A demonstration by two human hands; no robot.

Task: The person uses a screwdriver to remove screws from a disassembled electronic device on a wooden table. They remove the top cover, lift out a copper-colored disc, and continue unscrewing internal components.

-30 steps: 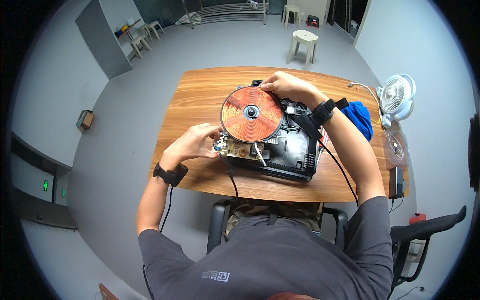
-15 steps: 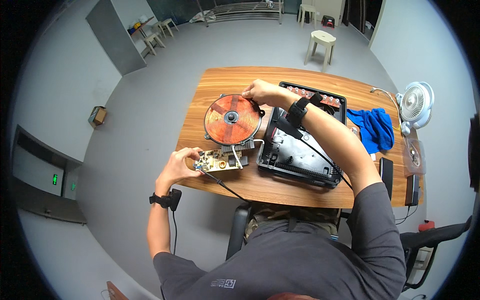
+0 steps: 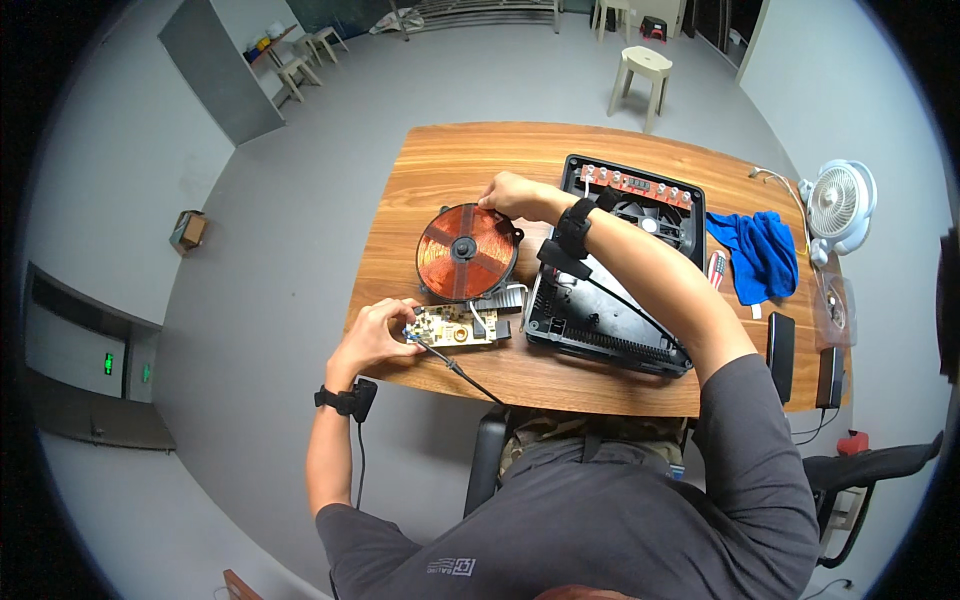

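My left hand (image 3: 378, 330) pinches the left end of a cream circuit board (image 3: 435, 325) near the table's front left edge. A black cord runs from that end toward the table's edge. Just beyond the board is a round copper induction coil (image 3: 490, 262) with dark cross strips and a black hub. My right hand (image 3: 515, 195) grips the coil's far right rim between thumb and fingers. White leads and a grey finned heatsink (image 3: 505, 297) show between coil and board. Right of them lies an open black cooktop housing (image 3: 625, 325), partly covered by my right forearm.
The housing holds a fan (image 3: 648, 222) and an orange button board (image 3: 635, 185) at its far side. Farther right are a blue cloth (image 3: 765, 255), a white desk fan (image 3: 838, 205), a black case (image 3: 780, 355) and a black power brick (image 3: 829, 378). A stool (image 3: 645, 75) stands beyond the table.
The coil and board have come down and slightly right, with both hands still on them. More of the housing's button board and fan shows past my right arm.
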